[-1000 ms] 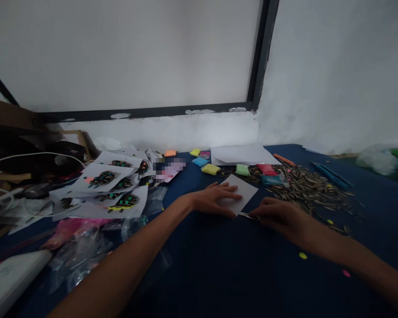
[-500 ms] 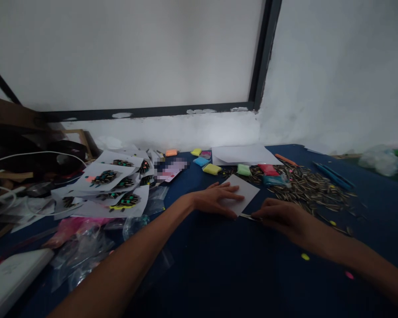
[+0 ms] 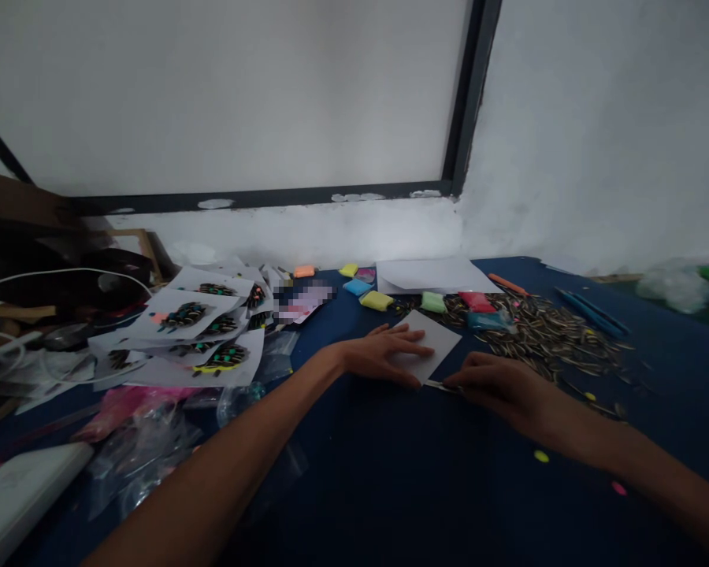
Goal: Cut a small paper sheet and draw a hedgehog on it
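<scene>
My left hand lies flat with its fingers spread on a small white sheet of paper, which is turned cornerwise on the blue table. Close to the sheet's near corner, my right hand is closed round a thin, pale, blade-like tool. Its tip points left, toward my left thumb; whether it touches the paper I cannot tell. The rest of the tool is hidden in my fingers. Beyond my right hand spreads a heap of striped sunflower seeds.
Soft coloured packets, among them a yellow one and a red one, lie behind the paper. White sheets with seed designs are piled at left, near plastic bags. Blue tweezers-like tool and larger white paper lie farther back.
The view has shifted very slightly. Both hands, the paper and the thin tool keep practically the same places.
</scene>
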The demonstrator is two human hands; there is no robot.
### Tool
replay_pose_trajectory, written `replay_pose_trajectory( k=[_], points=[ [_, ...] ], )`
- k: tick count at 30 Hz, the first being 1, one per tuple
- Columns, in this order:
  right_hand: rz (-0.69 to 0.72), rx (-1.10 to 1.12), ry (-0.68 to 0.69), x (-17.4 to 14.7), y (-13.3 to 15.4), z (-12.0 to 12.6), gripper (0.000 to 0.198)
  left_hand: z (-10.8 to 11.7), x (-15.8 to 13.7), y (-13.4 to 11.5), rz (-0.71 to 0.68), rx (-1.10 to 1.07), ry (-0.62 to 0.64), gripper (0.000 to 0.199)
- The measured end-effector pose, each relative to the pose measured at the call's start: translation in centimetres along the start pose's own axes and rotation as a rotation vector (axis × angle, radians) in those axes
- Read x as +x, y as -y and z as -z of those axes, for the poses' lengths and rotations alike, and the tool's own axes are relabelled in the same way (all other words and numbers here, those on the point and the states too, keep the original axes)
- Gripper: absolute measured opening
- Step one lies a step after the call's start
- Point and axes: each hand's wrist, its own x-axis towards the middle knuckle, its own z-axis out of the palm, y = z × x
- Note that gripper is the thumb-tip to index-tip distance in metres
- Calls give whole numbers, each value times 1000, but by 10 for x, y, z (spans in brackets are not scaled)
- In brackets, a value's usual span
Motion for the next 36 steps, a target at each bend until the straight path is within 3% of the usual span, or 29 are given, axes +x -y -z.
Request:
replay_pose_trajectory(
  k=[26,36],
  points=[
    [27,20,23,2,-6,-2,35,-1,-1,-3,1,53,4,59],
    [13,25,28,1,-4,-2,35,-1,-1,-7,25,74,5,68]
  ],
)
